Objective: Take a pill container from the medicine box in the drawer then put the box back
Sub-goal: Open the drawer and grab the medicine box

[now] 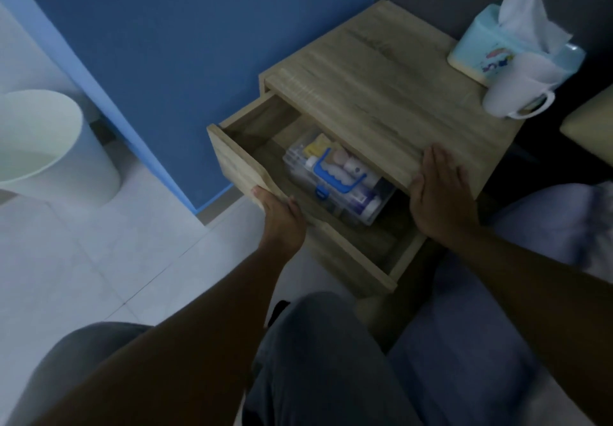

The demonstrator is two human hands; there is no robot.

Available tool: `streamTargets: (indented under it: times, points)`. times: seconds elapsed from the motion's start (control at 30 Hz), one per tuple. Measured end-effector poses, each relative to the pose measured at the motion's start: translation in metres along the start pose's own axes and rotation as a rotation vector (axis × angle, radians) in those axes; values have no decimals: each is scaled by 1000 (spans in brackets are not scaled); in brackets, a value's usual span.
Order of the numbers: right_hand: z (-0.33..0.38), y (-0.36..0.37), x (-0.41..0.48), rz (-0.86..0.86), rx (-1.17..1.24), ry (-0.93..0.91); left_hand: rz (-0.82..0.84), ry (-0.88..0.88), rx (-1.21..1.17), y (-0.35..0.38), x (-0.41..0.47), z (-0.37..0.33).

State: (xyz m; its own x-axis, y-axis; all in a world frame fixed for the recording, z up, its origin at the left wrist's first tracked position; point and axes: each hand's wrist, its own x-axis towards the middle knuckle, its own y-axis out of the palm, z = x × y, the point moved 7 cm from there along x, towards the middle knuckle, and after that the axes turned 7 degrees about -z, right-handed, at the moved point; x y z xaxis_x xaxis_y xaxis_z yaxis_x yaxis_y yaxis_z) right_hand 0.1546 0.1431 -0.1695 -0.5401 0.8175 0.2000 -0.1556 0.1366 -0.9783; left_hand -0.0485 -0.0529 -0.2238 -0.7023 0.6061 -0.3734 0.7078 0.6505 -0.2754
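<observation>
Left hand (282, 216): fingers curled over the open drawer (238, 163) front's top edge.
Right hand (438, 190): flat, holding nothing, on nightstand (381, 94) front edge.
Medicine box (335, 177): lying inside drawer.

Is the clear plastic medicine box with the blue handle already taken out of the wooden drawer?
No, the clear plastic medicine box with the blue handle lies inside the open wooden drawer.
</observation>
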Motion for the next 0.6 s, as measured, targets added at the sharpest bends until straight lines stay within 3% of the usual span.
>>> streamTargets:
  times: [0.23,0.6]
  points:
    - [4,3,0,0,15,77,-11,-11,-18,-12,-10,9]
    - [4,3,-2,-13,-6,9,-33,1,5,-25,-16,23]
